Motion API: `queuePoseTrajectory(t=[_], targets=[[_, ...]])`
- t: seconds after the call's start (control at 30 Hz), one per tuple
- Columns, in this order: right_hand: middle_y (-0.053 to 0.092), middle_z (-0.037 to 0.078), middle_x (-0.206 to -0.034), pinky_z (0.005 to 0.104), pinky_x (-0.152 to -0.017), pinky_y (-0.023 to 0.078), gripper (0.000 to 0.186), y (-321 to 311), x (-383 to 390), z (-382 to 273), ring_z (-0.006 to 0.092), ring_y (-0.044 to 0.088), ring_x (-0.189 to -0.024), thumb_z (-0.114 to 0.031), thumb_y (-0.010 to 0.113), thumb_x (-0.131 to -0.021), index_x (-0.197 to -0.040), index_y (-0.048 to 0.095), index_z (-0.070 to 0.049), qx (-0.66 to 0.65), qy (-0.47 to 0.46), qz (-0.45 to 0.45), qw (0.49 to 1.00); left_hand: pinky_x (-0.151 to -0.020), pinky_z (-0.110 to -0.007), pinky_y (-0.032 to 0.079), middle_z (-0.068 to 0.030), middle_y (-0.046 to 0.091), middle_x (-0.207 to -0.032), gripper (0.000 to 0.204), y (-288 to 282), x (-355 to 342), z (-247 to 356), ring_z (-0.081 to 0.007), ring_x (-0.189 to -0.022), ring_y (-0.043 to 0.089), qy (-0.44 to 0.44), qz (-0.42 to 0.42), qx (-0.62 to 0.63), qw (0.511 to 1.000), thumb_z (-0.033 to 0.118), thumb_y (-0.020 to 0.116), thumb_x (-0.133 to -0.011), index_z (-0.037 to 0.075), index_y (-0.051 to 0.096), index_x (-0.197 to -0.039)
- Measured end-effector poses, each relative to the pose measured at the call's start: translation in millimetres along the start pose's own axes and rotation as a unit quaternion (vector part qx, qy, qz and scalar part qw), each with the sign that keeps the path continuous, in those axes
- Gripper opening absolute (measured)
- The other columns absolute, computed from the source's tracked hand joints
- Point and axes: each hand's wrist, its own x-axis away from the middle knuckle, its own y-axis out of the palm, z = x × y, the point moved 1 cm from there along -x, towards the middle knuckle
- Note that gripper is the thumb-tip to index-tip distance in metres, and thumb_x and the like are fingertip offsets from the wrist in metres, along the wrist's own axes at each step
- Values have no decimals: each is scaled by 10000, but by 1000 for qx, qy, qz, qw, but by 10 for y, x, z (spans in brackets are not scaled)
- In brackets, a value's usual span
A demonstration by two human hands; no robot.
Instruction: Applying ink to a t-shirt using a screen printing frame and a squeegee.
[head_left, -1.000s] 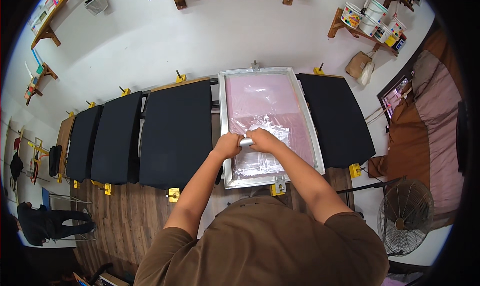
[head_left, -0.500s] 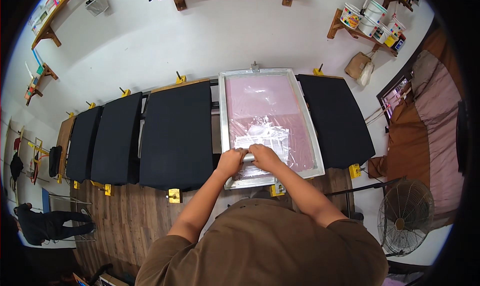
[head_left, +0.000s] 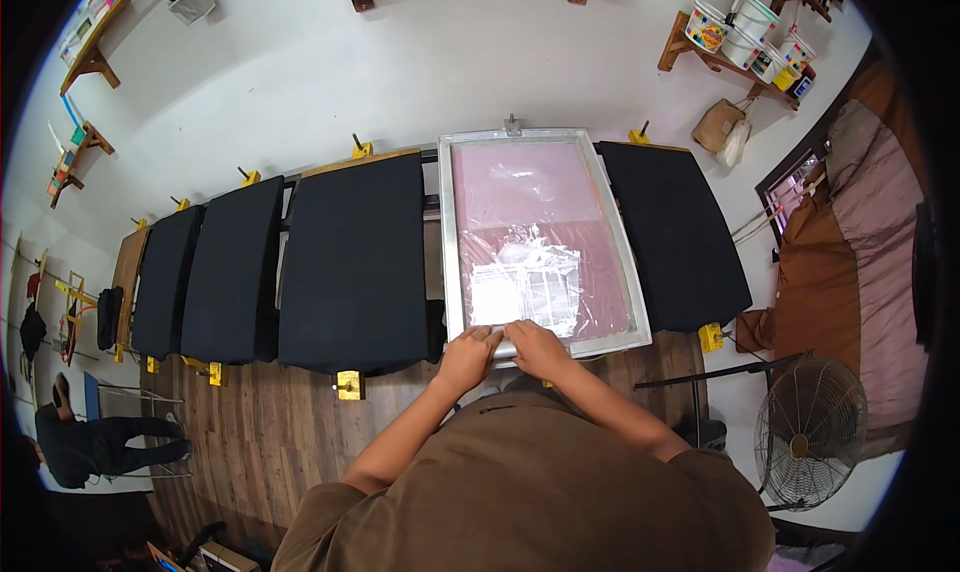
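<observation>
Squeegee in both hands; bucket labels multicoloured.

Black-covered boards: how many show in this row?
4: the leftmost board, second board and third board, all left of the framed screen; the fourth board, right of it. Another may be hidden beneath the framed screen.

The frame is silver, its screen pink, the panels black.

At its near end, the silver-framed screen bears a seemingly metal bar.
</observation>
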Motion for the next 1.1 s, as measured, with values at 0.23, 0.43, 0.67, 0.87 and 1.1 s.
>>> queuePoseTrajectory(t=[0.23, 0.43, 0.67, 0.87, 1.1], targets=[[650, 190, -902, 498, -803, 525, 263, -205, -245, 98, 411, 648, -903, -88, 709, -753, -980, 590, -28, -13, -4, -59, 998, -768, -484, 577, -181, 718, -865, 292, -339, -302, -4, -392, -835, 707, -82, -152, 17, 985, 94, 663, -771, 97, 725, -1057], [695, 185, -857, 460, -762, 547, 210, -529, -906, 382, 396, 690, -851, -102, 732, -747, -918, 625, -43, -16, 4, -101, 995, -774, -498, 568, -184, 721, -850, 175, -455, -916, -453, -402, -830, 705, -58, -153, 33, 986, 130, 684, -753, 99, 706, -924], [708, 209, -860, 457, -775, 562, 238, -632, -1337, 550, 395, 706, -859, -122, 752, -739, -943, 661, -38, -16, 17, -102, 995, -810, -474, 562, -185, 728, -882, 225, -439, -1306, -799, -394, -881, 706, -80, -156, 29, 984, 122, 719, -726, 98, 732, -949], [708, 207, -841, 447, -774, 563, 247, -600, -1410, 618, 388, 710, -849, -113, 746, -734, -950, 659, -29, -22, 23, -116, 993, -819, -473, 562, -185, 732, -903, 235, -375, -1328, -893, -392, -892, 706, -83, -159, 40, 983, 121, 713, -729, 101, 738, -962], [711, 203, -854, 446, -777, 563, 249, -562, -1405, 633, 385, 710, -860, -114, 751, -738, -953, 659, -31, -23, 21, -111, 993, -821, -475, 573, -182, 732, -914, 237, -335, -1326, -931, -393, -892, 710, -79, -163, 26, 983, 129, 683, -743, 103, 730, -974]])
